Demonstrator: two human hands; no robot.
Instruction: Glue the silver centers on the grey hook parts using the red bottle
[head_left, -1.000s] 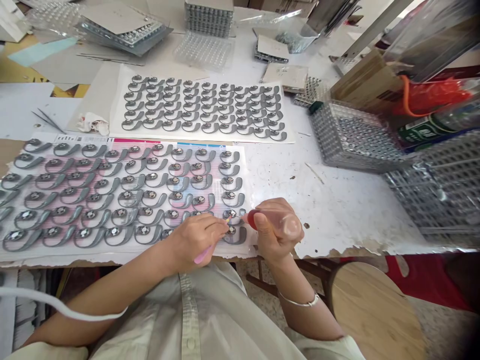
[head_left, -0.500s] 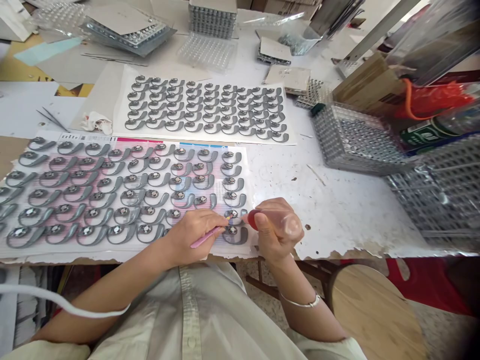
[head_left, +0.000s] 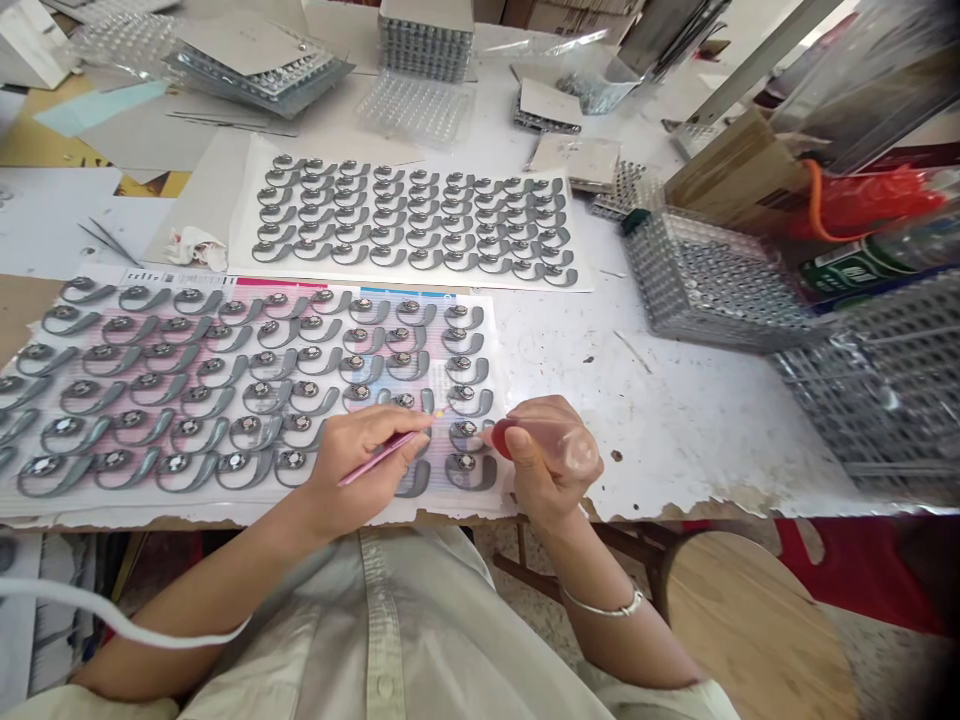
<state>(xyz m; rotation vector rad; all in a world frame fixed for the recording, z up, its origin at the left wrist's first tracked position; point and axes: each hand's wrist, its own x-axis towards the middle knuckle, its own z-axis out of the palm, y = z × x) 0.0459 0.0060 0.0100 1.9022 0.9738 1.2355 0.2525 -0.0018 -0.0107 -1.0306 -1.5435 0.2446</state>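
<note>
In my left hand (head_left: 352, 465) is a thin pink stick (head_left: 373, 462), pinched between thumb and fingers, its small yellowish tip pointing at the sheet's right-hand column. My right hand (head_left: 546, 490) is wrapped round a clear squeeze bottle (head_left: 559, 443) with a red collar. The bottle's narrow nozzle points left, beside a curved grey piece (head_left: 487, 470) that carries a round metal setting. Several such pieces lie in rows on the plastic-covered printed sheet (head_left: 484, 305) beneath my hands. My left hand hides part of the lower rows.
Behind lies a white sheet (head_left: 240, 225) with more rows of grey pieces. Tweezers (head_left: 109, 240) and a crumpled tissue (head_left: 196, 248) are at the left. On the right stand a clear box of small metal parts (head_left: 712, 280) and a cardboard box (head_left: 739, 165). A wooden stool (head_left: 750, 620) stands below.
My left hand has moved left with the pink stick, drawing its tip away from the piece near the nozzle. My right hand and the bottle have hardly moved.
</note>
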